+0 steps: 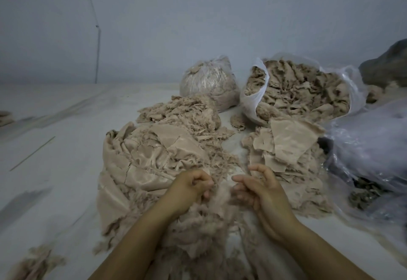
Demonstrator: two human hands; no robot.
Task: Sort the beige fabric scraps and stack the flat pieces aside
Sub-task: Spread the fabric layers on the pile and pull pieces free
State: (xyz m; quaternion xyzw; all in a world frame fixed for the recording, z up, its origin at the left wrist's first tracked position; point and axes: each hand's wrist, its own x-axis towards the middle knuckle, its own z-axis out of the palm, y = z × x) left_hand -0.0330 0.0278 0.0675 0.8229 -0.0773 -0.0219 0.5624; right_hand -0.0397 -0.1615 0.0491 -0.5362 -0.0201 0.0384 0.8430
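A heap of frayed beige scraps point(198, 220) lies on the pale surface right in front of me. My left hand point(189, 189) hovers over it with fingers curled, pinching a wisp of the frayed fabric. My right hand point(259, 187) is beside it, fingers loosely bent and spread, holding nothing that I can make out. To the right lies a stack of flat beige pieces point(290, 147). On the left sits a mound of larger shiny beige fabric point(149, 160). Shredded beige scraps point(187, 112) are piled behind it.
At the back stand a tied clear bag of scraps point(209, 81) and an open white bag full of scraps point(304, 90). A crumpled clear plastic bag point(370, 145) lies on the right. A thin stick point(33, 153) lies at left. A small scrap clump point(35, 262) is near left.
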